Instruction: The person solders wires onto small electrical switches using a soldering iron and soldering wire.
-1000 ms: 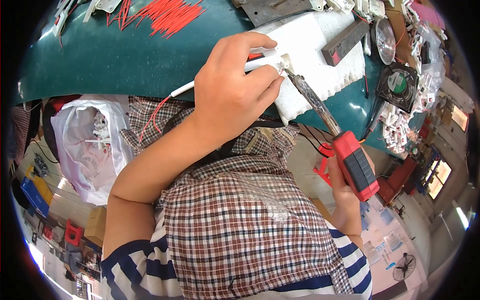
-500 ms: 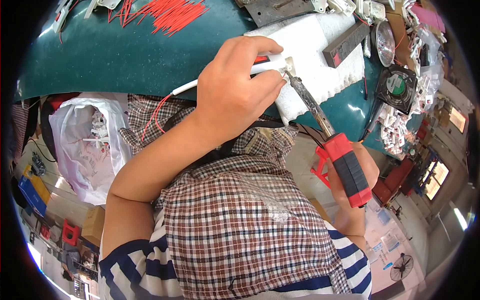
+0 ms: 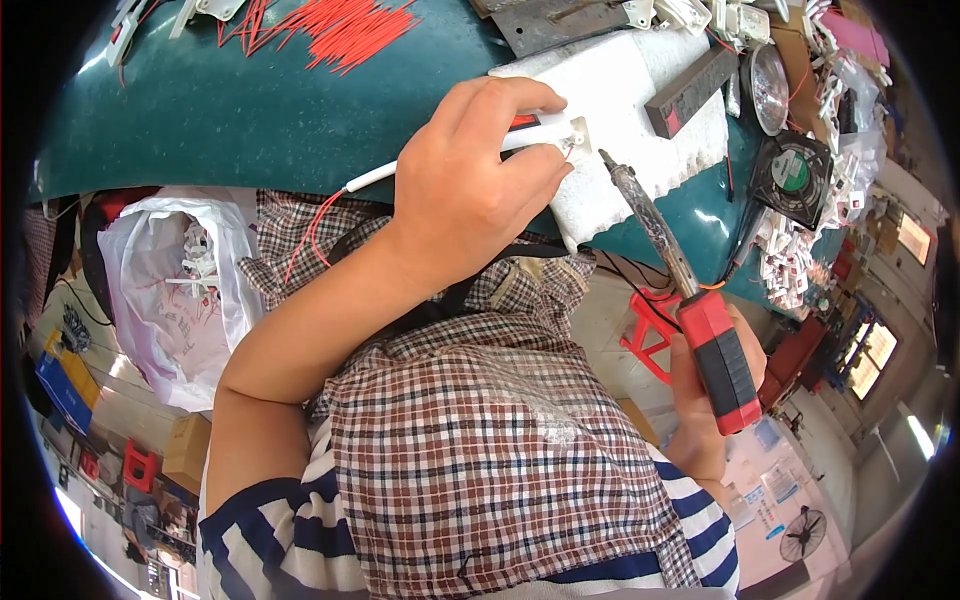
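Observation:
My left hand [image 3: 475, 180] is closed round a slim white plastic part [image 3: 548, 134] with a red switch-like piece, pinching it between thumb and fingers over a white cloth [image 3: 640, 95]. From the part's other side a white sleeve [image 3: 370, 178] sticks out, and thin red wires [image 3: 316, 225] hang from it. My right hand [image 3: 690, 390] grips a soldering iron [image 3: 722, 365] by its red and black handle. The iron's dark tip points up and left, a small gap from the part's end. Most of the part is hidden under my left fingers.
Red cut wires [image 3: 345, 30] lie on the green table [image 3: 250, 120]. A dark rectangular block [image 3: 690, 90] rests on the cloth. A metal dish [image 3: 768, 88], a black fan [image 3: 792, 178] and heaped small white parts [image 3: 785, 260] stand at right. A white bag [image 3: 150, 290] sits below left.
My right hand has drawn the soldering iron away to the right and down, so its tip has left the part's end. My left hand has hardly moved.

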`<state>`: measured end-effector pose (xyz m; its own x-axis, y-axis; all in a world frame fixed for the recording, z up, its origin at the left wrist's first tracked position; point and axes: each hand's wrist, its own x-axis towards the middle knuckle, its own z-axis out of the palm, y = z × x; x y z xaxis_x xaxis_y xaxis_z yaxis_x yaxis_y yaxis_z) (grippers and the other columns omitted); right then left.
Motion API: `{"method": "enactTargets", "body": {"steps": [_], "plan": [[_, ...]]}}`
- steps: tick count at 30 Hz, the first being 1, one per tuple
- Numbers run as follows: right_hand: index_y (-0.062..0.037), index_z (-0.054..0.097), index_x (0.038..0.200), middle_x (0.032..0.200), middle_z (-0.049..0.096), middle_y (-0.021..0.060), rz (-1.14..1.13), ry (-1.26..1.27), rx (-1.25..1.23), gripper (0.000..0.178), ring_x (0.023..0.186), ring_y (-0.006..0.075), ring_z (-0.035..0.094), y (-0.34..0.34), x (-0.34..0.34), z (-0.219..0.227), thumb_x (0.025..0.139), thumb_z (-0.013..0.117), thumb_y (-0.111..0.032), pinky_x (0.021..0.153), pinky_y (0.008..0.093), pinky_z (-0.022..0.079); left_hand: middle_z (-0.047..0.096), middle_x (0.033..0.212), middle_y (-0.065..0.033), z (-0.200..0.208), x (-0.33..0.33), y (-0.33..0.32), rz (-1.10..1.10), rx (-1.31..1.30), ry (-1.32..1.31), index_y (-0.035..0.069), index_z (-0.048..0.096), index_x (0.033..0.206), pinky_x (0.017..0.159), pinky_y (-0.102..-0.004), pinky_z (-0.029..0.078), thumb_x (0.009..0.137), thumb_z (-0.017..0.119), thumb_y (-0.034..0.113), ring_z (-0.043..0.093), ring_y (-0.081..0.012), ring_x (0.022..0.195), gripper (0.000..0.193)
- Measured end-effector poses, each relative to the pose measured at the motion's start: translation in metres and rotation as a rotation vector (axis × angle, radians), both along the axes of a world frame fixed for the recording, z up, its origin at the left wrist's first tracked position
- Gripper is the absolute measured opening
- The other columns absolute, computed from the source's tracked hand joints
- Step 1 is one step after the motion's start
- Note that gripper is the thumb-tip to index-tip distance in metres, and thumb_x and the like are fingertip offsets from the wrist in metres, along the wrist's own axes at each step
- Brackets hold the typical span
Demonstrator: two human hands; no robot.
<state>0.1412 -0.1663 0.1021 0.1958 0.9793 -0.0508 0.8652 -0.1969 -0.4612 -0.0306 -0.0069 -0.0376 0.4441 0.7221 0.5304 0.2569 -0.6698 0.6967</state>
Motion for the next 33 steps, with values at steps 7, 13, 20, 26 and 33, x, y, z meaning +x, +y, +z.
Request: {"method": "enactTargets", "body": {"steps": [7,13,20,26,33], "plan": [[-0.0004,0.06,0.079,0.072,0.059,0.0106,-0.026,-0.023,0.105,0.016,0.06,0.0261,0.06,-0.008,0.002,-0.008,0.065,0.068,0.001,0.056,0.0297,0.047,0.063,0.1,-0.008,-0.001,-0.001,-0.001,-0.001,0.0,0.006,0.007,0.067,0.074,0.07,-0.0317,0.052,0.063,0.079,0.008,0.061,-0.0246,0.089,0.016],[-0.0004,0.065,0.087,0.078,0.061,0.0125,-0.168,-0.008,0.097,0.021,0.065,0.0275,0.061,-0.026,0.009,-0.014,0.066,0.07,0.001,0.059,0.031,0.048,0.062,0.103,-0.0076,0.006,0.0,0.001,-0.004,-0.025,0.046,0.007,0.066,0.075,0.071,-0.0317,0.051,0.064,0.079,0.007,0.061,-0.0244,0.09,0.017],[-0.0017,0.065,0.093,0.085,0.063,0.0084,-0.39,0.056,0.112,0.02,0.073,0.0202,0.061,-0.052,0.016,-0.021,0.074,0.07,0.0,0.066,0.0293,0.048,0.059,0.106,-0.0087,0.025,0.0,0.013,0.01,-0.462,0.008,0.003,0.064,0.081,0.07,-0.0269,0.049,0.078,0.073,0.011,0.059,-0.0181,0.085,0.012],[0.0004,0.053,0.09,0.075,0.05,0.0066,-0.421,0.272,0.339,0.008,0.052,0.0092,0.046,-0.047,0.01,-0.029,0.085,0.059,-0.001,0.046,0.0236,0.038,0.057,0.094,-0.0017,0.037,-0.024,0.038,-0.177,-0.834,-0.319,0.002,0.061,0.08,0.067,-0.0207,0.039,0.085,0.07,0.017,0.048,-0.0073,0.074,0.018],[0.0009,0.054,0.093,0.077,0.051,0.0061,-0.417,0.235,0.372,0.01,0.054,0.0089,0.046,-0.049,0.019,-0.037,0.087,0.06,-0.005,0.047,0.0234,0.038,0.056,0.113,-0.0047,0.082,-0.153,0.056,0.025,-0.926,0.314,0.004,0.051,0.116,0.088,-0.0268,0.044,0.079,0.068,0.001,0.053,-0.0148,0.106,0.041]]}}
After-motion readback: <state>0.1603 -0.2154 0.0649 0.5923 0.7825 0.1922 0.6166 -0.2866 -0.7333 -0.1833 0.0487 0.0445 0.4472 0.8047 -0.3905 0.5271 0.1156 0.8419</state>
